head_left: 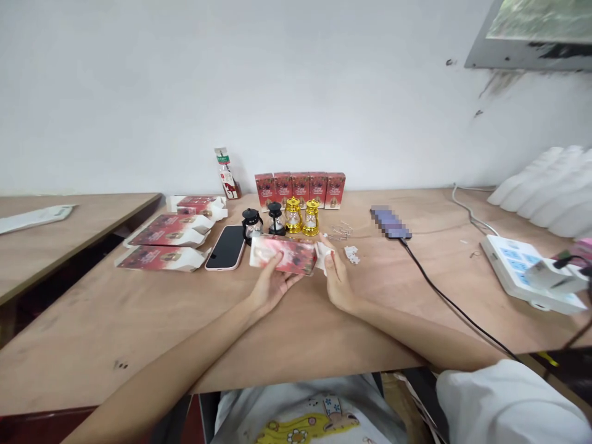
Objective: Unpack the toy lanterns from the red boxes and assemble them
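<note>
- The carton (pixel 282 253) is held above the desk (pixel 296 336); it is taken as the clock's centre, with twelve toward the wall (pixel 231 80).
- Its body is gripped by the left hand (pixel 272 283), with the thumb laid across the printed face.
- The white flap (pixel 322 256) at its three o'clock end is pinched by the right hand (pixel 337 277).
- Two black lanterns (pixel 252 223) are set between ten and twelve, two gold lanterns (pixel 311 221) between twelve and two.
- Behind these, five red boxes (pixel 300 191) are lined up at twelve.
- At nine, a pink-edged phone (pixel 226 248) is laid down, with flat cartons (pixel 161 231) spread beyond it.
- Wires (pixel 341 231) are scattered near two, white tags (pixel 351 254) at three.
- Farther toward three, a power strip (pixel 522 271) is placed.
</note>
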{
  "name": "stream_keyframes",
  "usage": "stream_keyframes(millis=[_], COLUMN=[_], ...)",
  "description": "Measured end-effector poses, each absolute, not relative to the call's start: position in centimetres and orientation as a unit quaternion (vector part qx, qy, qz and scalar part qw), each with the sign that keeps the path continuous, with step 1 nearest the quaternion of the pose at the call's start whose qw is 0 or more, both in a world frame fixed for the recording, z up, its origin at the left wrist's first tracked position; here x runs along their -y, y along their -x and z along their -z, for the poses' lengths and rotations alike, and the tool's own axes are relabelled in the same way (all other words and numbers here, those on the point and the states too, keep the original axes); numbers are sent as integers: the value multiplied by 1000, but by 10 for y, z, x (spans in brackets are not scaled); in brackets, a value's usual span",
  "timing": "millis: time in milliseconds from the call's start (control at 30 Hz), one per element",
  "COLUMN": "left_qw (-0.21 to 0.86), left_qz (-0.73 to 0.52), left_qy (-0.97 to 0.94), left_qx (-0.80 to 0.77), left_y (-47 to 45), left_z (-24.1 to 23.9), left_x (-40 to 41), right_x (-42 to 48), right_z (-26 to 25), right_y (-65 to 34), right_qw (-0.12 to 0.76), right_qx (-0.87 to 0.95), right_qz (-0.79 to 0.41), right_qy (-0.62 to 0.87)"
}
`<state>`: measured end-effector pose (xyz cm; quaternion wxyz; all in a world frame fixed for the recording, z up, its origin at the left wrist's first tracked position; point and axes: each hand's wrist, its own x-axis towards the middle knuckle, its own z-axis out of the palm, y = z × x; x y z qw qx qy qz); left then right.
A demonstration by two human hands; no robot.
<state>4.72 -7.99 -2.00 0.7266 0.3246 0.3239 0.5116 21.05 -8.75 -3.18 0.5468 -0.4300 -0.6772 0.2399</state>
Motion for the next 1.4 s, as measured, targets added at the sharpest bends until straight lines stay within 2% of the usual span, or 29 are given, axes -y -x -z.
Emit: stream_keyframes(millis=[167, 367, 600, 800, 1067, 1400], left_qw=[720, 720, 718, 705, 676, 675], left_qz=[-533, -537, -542, -547, -548, -553], left_qy=[-257, -254, -242, -266, -375, -366], left_qx=[-361, -359, -365, -366, -319, -323], left_y=[-33, -33, -36, -37, -37, -38], left_z=[15, 15, 13, 18, 26, 20], left_x=[66, 66, 68, 68, 76, 75], right_x=[91, 92, 92, 78, 62, 64], right_z=[32, 27, 28, 37, 45, 43], right_y=[-210, -210, -213, -215, -215, -215], right_qw=[533, 474, 493, 477, 539, 559], right_qx=[685, 739, 727, 697, 607, 563], right_qz=[-239, -215, -227, -286, -430, -462], right_qy=[435, 427, 420, 453, 395, 396])
